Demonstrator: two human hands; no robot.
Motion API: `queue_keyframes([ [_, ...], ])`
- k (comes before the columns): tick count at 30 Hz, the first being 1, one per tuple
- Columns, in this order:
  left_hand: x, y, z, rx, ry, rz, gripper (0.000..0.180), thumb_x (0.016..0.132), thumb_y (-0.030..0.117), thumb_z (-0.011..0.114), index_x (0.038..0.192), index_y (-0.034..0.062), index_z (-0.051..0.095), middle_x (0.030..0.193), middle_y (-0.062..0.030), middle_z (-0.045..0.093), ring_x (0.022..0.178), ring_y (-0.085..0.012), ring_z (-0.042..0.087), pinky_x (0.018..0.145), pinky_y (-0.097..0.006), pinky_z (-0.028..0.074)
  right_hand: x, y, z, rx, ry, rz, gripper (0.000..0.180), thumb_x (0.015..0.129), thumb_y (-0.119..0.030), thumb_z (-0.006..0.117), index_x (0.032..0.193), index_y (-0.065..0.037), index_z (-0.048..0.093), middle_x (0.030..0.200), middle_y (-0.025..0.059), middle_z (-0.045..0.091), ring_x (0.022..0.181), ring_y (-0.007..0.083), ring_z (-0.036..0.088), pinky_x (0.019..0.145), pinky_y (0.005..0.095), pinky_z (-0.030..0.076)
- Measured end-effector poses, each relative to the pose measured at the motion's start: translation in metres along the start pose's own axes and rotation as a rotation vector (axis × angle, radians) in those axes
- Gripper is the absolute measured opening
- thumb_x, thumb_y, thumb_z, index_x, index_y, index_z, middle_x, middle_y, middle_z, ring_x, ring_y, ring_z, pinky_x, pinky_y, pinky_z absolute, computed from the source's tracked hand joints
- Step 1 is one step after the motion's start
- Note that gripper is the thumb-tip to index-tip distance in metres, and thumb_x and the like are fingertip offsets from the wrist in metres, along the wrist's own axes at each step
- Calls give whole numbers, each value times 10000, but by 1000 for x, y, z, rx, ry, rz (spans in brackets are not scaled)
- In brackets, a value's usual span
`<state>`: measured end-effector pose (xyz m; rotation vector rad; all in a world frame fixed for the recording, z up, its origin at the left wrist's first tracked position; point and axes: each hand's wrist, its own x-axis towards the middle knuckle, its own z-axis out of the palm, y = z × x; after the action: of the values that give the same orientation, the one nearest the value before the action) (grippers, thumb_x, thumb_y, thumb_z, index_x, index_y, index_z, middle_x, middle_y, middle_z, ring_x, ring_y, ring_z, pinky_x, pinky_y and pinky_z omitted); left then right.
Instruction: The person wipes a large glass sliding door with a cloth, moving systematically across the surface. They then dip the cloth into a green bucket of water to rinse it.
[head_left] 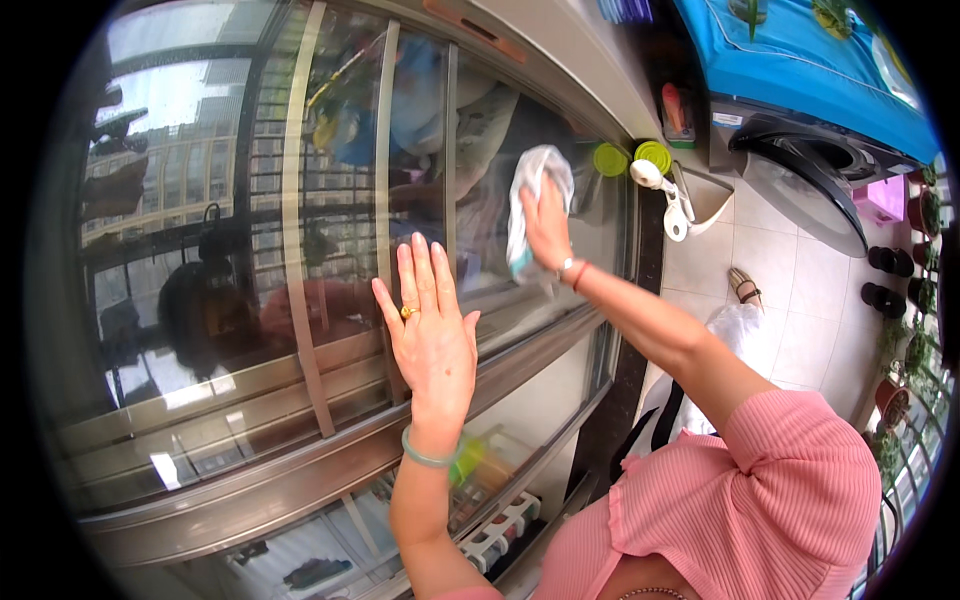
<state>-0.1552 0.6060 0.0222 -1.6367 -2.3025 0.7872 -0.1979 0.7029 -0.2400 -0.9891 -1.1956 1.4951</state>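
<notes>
A large glass window in a metal frame stands in front of me, with reflections across its panes. My right hand presses a crumpled white cloth against the glass, fingers bent over it. Further left, my left hand rests flat with its fingers stretched out and slightly apart, on or just before the glass near a vertical bar. Nothing is in that hand. A wide metal rail crosses below it.
To the right, a front-loading washing machine with a blue cover has its round door standing open. A green-lidded jar and a white handled item sit by the window's edge. Potted plants and dark slippers line the far right.
</notes>
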Motion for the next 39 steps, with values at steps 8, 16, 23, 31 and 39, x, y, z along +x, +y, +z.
queue_keyframes([
  [8,-3,-6,-3,-163,208,-9,701,927,125,578,1534,55,234,1602,-184,164,1451,-338,258,1176,-524,200,20,-169,19,26,-198,-716,467,844,-187,675,1285,-111,544,1351,96,540,1301,312,431,974,506,344],
  [16,-2,-6,2,-208,223,-19,660,940,165,584,1525,89,288,1602,-153,197,1452,-318,268,1176,-518,202,140,-173,45,84,120,-560,394,920,-329,594,1256,-125,578,1288,66,598,1277,285,478,988,464,378],
  [23,13,25,25,-275,183,28,622,956,164,559,1516,69,307,1596,-128,236,1459,-290,264,1186,-494,175,120,43,-7,-140,137,39,475,975,-329,492,1359,-49,493,1353,175,540,1267,372,457,1075,441,343],
  [31,57,113,93,-818,75,134,932,815,400,759,1497,-14,276,1442,-280,435,1365,-393,400,1114,-437,315,-53,39,-1,-63,44,-99,525,956,-261,566,1396,-2,446,1362,175,519,1279,352,408,1089,431,332],
  [39,117,234,163,-1356,-587,17,860,859,499,666,1481,16,321,1188,-264,637,1090,-364,640,919,-403,493,-44,29,-24,-47,-158,-205,515,940,-198,603,1396,-23,439,1396,157,473,1284,364,381,1110,417,301],
])
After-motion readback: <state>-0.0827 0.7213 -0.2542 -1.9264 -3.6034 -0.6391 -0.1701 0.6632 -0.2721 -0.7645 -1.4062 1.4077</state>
